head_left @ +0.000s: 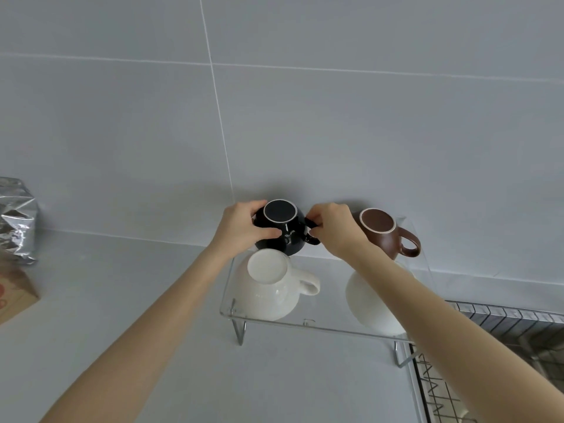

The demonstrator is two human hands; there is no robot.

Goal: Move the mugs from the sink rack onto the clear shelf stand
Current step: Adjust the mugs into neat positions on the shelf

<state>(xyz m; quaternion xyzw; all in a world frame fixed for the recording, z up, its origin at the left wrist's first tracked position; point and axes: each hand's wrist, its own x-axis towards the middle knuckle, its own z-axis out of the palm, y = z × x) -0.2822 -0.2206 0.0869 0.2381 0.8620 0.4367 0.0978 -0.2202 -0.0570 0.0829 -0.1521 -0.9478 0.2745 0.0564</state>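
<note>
A black mug sits upside down at the back left of the clear shelf stand. My left hand grips its left side, and my right hand pinches its handle on the right. A brown mug stands inverted at the back right. In front, a white mug rests upside down at the left. Another white mug at the front right is partly hidden by my right forearm.
The wire sink rack lies at the lower right, beside the stand. A crumpled silver foil bag and a brown carton stand at the left edge of the grey counter. A tiled wall rises just behind the stand.
</note>
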